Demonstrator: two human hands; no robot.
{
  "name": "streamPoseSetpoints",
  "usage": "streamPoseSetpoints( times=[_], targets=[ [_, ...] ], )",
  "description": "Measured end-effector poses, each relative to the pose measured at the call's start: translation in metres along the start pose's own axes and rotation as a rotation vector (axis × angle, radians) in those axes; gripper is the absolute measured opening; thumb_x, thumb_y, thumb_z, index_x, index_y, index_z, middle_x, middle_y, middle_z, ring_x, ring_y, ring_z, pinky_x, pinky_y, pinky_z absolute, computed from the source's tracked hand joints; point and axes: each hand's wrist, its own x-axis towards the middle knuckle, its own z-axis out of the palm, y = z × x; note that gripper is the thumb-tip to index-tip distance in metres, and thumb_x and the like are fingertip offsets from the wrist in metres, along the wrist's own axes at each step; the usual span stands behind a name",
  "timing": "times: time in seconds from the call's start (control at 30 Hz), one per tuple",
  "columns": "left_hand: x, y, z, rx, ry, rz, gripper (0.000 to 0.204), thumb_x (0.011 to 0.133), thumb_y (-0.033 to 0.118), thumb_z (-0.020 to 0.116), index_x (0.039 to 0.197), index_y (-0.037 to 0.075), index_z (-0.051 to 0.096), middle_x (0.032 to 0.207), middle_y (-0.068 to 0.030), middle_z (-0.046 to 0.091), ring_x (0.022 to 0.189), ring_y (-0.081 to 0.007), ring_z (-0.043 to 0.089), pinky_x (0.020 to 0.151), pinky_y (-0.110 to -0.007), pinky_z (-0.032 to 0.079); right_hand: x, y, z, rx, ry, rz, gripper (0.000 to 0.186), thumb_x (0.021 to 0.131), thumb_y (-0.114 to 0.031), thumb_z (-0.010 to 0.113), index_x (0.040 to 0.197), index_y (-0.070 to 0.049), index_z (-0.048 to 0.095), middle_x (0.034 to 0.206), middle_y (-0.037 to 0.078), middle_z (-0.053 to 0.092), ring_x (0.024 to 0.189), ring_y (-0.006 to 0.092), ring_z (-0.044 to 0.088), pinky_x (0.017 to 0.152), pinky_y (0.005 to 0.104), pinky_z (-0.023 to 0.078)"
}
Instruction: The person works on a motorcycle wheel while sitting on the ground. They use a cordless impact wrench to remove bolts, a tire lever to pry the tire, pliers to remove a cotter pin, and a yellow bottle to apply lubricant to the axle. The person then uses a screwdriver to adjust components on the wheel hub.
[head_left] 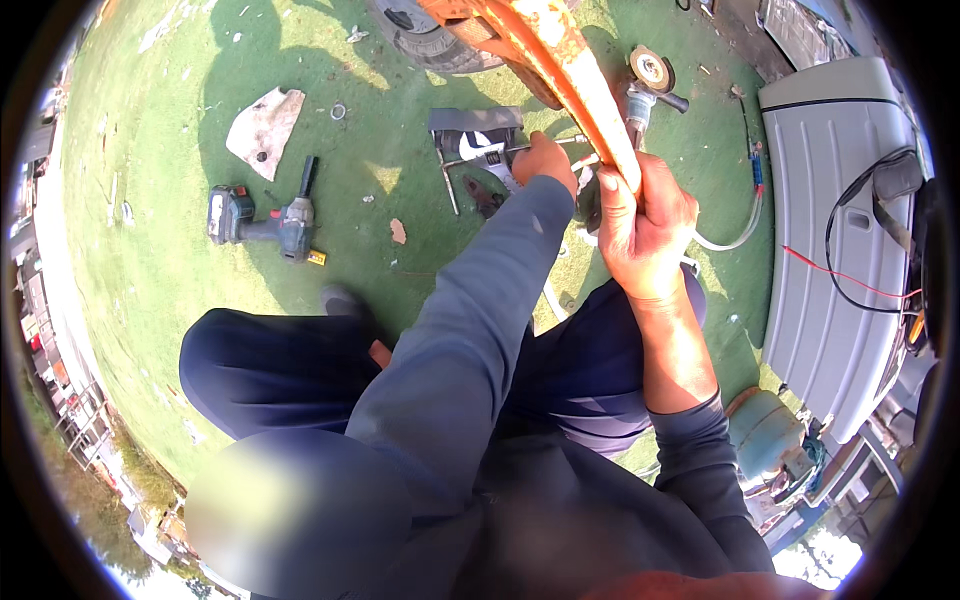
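My right hand [648,228] grips the lower end of an orange, worn metal beam [560,60] that slants in from the top. Beyond my outstretched sleeve, my left hand [546,166] is closed low over a dark tool tray [476,120]. A thin metal rod shows on both sides of its fingers, but what they hold is partly hidden. Beside that hand lie an adjustable wrench [498,172] and dark pliers [482,197]. An angle grinder [644,92] rests just past the beam, to the right.
A cordless impact wrench [290,228] and a stained cloth [264,130] lie on the green ground at left. A wheel [430,35] stands at the top. On the right are a grey ribbed panel [825,230] with cables, a hose [740,238] and a greenish gas cylinder [765,430].
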Motion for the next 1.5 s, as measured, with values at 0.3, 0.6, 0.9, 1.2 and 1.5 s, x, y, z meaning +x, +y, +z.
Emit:
streamPoseSetpoints(
  times=[0.3, 0.6, 0.9, 1.2, 1.5],
  targets=[
    [-0.137, 0.294, -0.111, -0.659, -0.031, -0.832, 0.015, 0.107, 0.015, 0.043, 0.101, 0.003, 0.05, 0.08, -0.0036, 0.053, 0.059, -0.0105, 0.048, 0.05, -0.026, 0.043, 0.017, 0.014, 0.008, 0.178, 0.021, -0.114, 0.018, 0.096, -0.017, 0.073, 0.1, -0.001, 0.067, 0.07, 0.007, 0.064, 0.057, 0.0158, 0.06, 0.055, 0.028, 0.048],
    [-0.204, 0.405, -0.239, 0.052, -0.082, -0.447, 0.034, 0.11, 0.026, 0.048, 0.134, 0.003, 0.055, 0.075, 0.0031, 0.045, 0.054, -0.0044, 0.032, 0.046, -0.022, 0.029, 0.026, 0.008, 0.037, 0.308, -0.022, -0.09, 0.015, 0.098, -0.015, 0.069, 0.096, 0.0, 0.067, 0.069, 0.004, 0.062, 0.059, 0.0112, 0.056, 0.056, 0.0266, 0.045],
    [-0.147, 0.436, -0.278, -0.077, 0.031, 0.007, 0.029, 0.107, 0.027, 0.055, 0.121, 0.005, 0.065, 0.075, 0.0036, 0.051, 0.054, -0.0022, 0.035, 0.046, -0.021, 0.027, 0.028, 0.006, 0.061, 0.345, -0.007, 0.105, 0.022, 0.102, -0.021, 0.065, 0.095, -0.001, 0.069, 0.068, 0.0, 0.056, 0.063, 0.0073, 0.051, 0.059, 0.0255, 0.043],
    [-0.091, 0.452, -0.278, -0.303, -0.124, 0.082, 0.029, 0.107, 0.028, 0.058, 0.117, 0.003, 0.068, 0.073, 0.0032, 0.053, 0.051, -0.0009, 0.036, 0.041, -0.022, 0.024, -0.006, -0.064, 0.046, 0.294, -0.035, 0.414, 0.024, 0.103, -0.021, 0.066, 0.093, 0.001, 0.066, 0.07, -0.007, 0.053, 0.065, 0.0033, 0.044, 0.056, 0.0227, 0.035],
    [-0.042, 0.443, -0.274, -0.407, -0.233, 0.143, 0.03, 0.107, 0.027, 0.058, 0.113, 0.0, 0.07, 0.069, 0.0032, 0.051, 0.053, -0.003, 0.038, 0.047, -0.023, 0.029, 0.03, -0.145, 0.028, -0.167, -0.085, 0.401, 0.035, 0.104, -0.028, 0.064, 0.092, 0.005, 0.066, 0.068, -0.004, 0.051, 0.067, 0.0056, 0.042, 0.057, 0.0262, 0.037]
  ],
)
